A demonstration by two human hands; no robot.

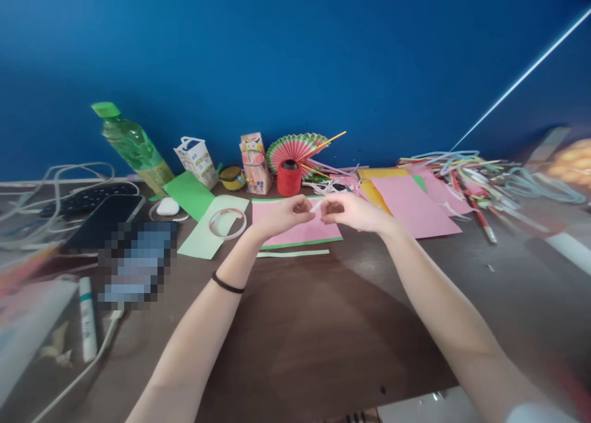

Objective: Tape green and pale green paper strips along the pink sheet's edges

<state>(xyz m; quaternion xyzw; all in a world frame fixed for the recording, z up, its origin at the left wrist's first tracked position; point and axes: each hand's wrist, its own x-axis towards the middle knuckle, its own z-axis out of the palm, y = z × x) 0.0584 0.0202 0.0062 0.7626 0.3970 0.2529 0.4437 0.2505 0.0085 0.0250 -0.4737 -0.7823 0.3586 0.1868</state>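
Paper fan (290,150) and red thread spool (289,184) stand just beyond your hands, while a tape roll (225,212) lies on pale green paper (203,242) to the left. Your left hand (287,216) and right hand (354,211), thumbs and fingers curled together, pinch a thin white strip (317,205) between them over a green-edged pink sheet (300,234).

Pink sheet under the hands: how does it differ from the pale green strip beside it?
The pink sheet is broad; the pale green strip is long and narrow. The pink sheet has brighter green showing along its edges; the strip shows one pale colour. Both lie flat.
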